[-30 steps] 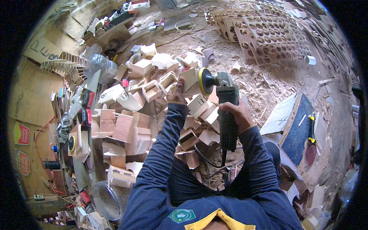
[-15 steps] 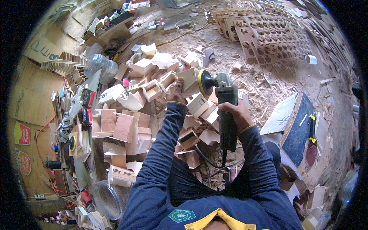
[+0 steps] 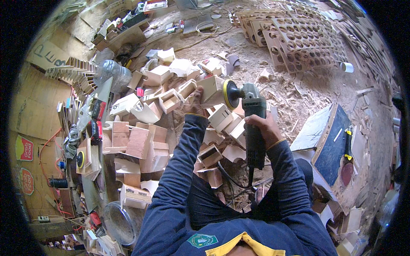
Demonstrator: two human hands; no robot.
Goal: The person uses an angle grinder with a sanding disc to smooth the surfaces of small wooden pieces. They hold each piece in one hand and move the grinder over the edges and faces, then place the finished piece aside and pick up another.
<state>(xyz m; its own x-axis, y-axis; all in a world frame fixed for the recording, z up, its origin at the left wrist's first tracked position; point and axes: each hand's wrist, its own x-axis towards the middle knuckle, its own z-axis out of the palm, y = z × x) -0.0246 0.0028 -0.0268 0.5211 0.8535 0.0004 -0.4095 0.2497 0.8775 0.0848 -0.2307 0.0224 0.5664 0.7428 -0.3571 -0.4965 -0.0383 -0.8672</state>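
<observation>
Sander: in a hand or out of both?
In: the right hand wraps around the sander, its disc at the box in the left hand.

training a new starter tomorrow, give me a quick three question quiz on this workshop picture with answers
1. What is the right hand gripping?
a) a hammer
b) a power tool
c) a paintbrush
2. True or false: the left hand is holding a box-shaped wooden piece.
3. Fill in the blank: the tool's round pad has a black back and a ____ edge.

Key: 1. b; 2. true; 3. yellow.
</observation>
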